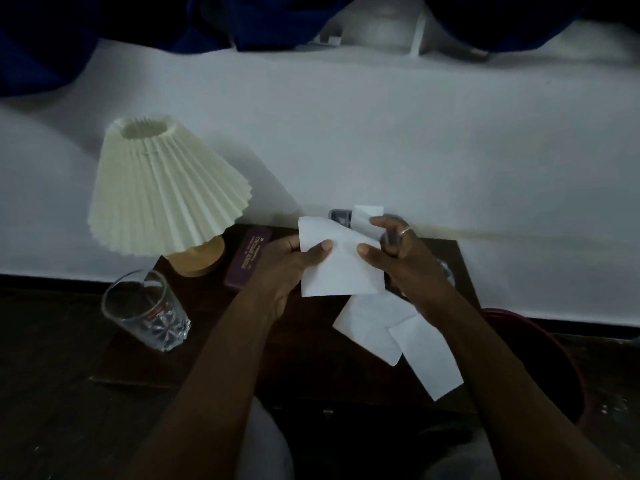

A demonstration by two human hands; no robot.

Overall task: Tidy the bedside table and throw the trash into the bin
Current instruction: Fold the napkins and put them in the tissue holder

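Both hands hold one creased white paper sheet (341,268) above the dark wooden bedside table (214,341). My left hand (287,268) pinches its left edge, thumb on top. My right hand (398,254), with a ring, grips its right side and also clasps a second small paper piece (365,216) and something shiny that I cannot identify. Two more white sheets (374,323) (429,358) lie overlapping on the table under my right forearm. The dark red bin (540,344) stands at the table's right side, partly hidden by my right arm.
A pleated cream lamp (162,188) on a wooden base stands at the table's back left. A clear drinking glass (145,310) sits at the front left corner. A purple case (247,258) lies beside the lamp base. A white bed (415,150) runs behind the table.
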